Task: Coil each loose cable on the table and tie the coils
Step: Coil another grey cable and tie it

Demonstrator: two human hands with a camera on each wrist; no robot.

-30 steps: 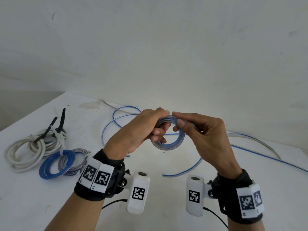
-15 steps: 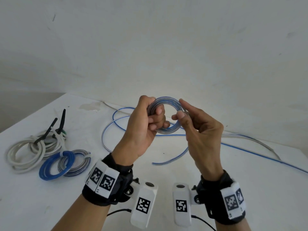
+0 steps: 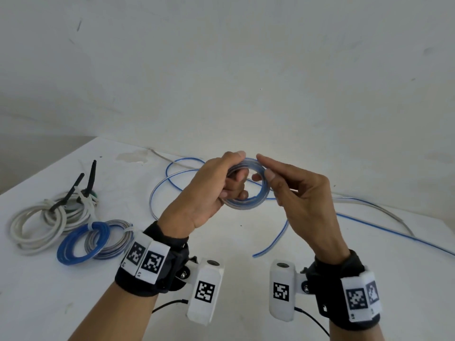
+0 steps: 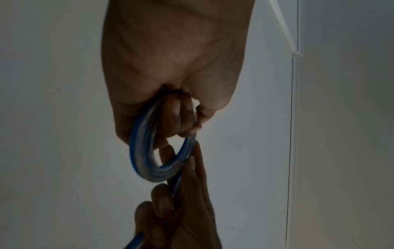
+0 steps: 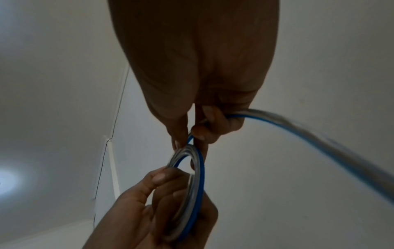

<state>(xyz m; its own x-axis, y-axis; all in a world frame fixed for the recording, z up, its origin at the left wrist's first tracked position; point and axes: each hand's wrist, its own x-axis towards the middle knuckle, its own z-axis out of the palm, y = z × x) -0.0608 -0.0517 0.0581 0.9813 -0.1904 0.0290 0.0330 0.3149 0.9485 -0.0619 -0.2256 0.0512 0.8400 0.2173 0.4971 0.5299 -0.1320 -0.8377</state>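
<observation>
A small coil (image 3: 248, 200) of clear, blue-striped cable is held above the white table (image 3: 246, 242). My left hand (image 3: 221, 188) grips the coil's left side, fingers curled through the ring (image 4: 145, 160). My right hand (image 3: 283, 185) pinches the cable at the coil's right edge, and the strand runs through its curled fingers (image 5: 224, 121). The loose tail (image 3: 275, 239) hangs down to the table, and the rest of the cable (image 3: 384, 227) trails off to the right and loops behind the hands (image 3: 167, 183).
At the left of the table lie tied coils: a white one (image 3: 37, 227) with black ties (image 3: 86, 178), a blue one (image 3: 81, 242) and a grey one (image 3: 113, 239). A grey cable (image 3: 384, 210) runs along the back right. A plain wall stands behind.
Both hands dropped slightly from their raised position and the coil tilted flatter. The right hand has slid round the coil, laying on more cable, and the loose tail swung right.
</observation>
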